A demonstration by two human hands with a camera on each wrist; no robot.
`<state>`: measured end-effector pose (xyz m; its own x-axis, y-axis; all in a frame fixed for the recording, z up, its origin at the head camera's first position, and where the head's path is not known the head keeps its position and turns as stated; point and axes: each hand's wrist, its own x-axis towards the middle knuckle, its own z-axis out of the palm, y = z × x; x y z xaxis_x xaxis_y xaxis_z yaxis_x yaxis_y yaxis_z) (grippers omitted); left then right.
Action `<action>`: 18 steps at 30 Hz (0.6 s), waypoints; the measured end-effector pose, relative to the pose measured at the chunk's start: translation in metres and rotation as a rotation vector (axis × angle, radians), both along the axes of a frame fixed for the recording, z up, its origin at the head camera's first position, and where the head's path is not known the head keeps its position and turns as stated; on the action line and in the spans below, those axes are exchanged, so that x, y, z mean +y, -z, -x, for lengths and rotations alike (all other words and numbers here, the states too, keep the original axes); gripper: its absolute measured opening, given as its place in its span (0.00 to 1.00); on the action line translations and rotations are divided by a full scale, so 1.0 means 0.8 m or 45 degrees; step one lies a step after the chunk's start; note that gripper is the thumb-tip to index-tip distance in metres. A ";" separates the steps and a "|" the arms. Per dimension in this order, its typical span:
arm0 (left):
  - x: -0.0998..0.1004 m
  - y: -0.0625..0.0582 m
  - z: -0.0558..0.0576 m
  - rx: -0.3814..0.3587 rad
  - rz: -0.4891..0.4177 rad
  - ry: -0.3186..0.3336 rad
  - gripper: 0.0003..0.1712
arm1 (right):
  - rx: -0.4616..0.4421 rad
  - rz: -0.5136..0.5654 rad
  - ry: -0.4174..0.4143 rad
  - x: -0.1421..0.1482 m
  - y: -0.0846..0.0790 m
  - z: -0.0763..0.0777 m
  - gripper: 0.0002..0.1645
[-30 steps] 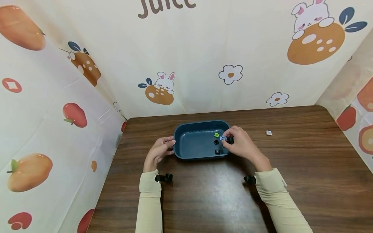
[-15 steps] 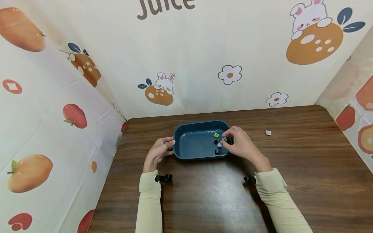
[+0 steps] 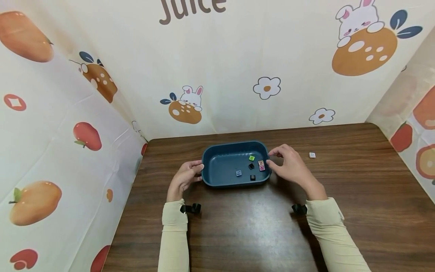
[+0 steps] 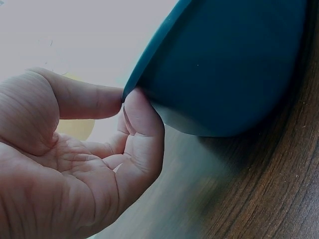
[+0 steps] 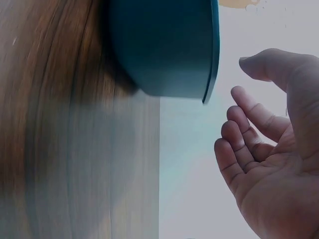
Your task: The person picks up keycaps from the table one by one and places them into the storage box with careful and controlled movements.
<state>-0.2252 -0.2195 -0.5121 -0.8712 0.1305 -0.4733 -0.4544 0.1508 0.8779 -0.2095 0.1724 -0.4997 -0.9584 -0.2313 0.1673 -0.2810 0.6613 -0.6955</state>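
Observation:
A dark blue plastic tray (image 3: 221, 182) lies on the table. My left hand (image 3: 186, 176) pinches its left rim between thumb and fingers, which the left wrist view shows close up. At the tray's right end is my right hand (image 3: 289, 166); in the right wrist view its thumb and fingers are parted, with nothing between them. Several small square pieces like keycaps lie in the tray: a green one (image 3: 252, 158), a blue one (image 3: 238, 173), two black ones, and an orange one (image 3: 261, 163) against a pink one (image 3: 262, 168).
A small white square piece (image 3: 312, 155) lies on the brown wooden table (image 3: 224, 226), right of the tray. Behind the table hangs a cream cloth (image 3: 231, 105) printed with fruit and rabbits, and more printed cloth covers the left and right sides.
My right hand has let go of the pieces it held over the tray and drawn back to the right. Blue, orange and pink pieces now lie inside. The left hand stays put.

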 end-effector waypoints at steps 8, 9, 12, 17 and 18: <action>0.001 -0.001 -0.001 0.003 0.009 0.011 0.25 | 0.028 -0.031 0.051 0.034 0.002 -0.001 0.17; 0.002 -0.001 -0.001 0.002 0.010 0.013 0.25 | 0.029 -0.033 0.062 0.040 0.002 -0.001 0.17; 0.002 -0.001 -0.001 0.007 0.013 0.013 0.25 | 0.050 -0.035 0.096 0.057 -0.001 -0.001 0.17; 0.001 -0.002 -0.002 0.016 0.014 0.020 0.25 | 0.095 -0.051 0.164 0.088 0.005 0.002 0.17; 0.001 -0.002 -0.003 0.013 0.016 0.021 0.25 | 0.097 -0.059 0.179 0.094 0.007 0.003 0.17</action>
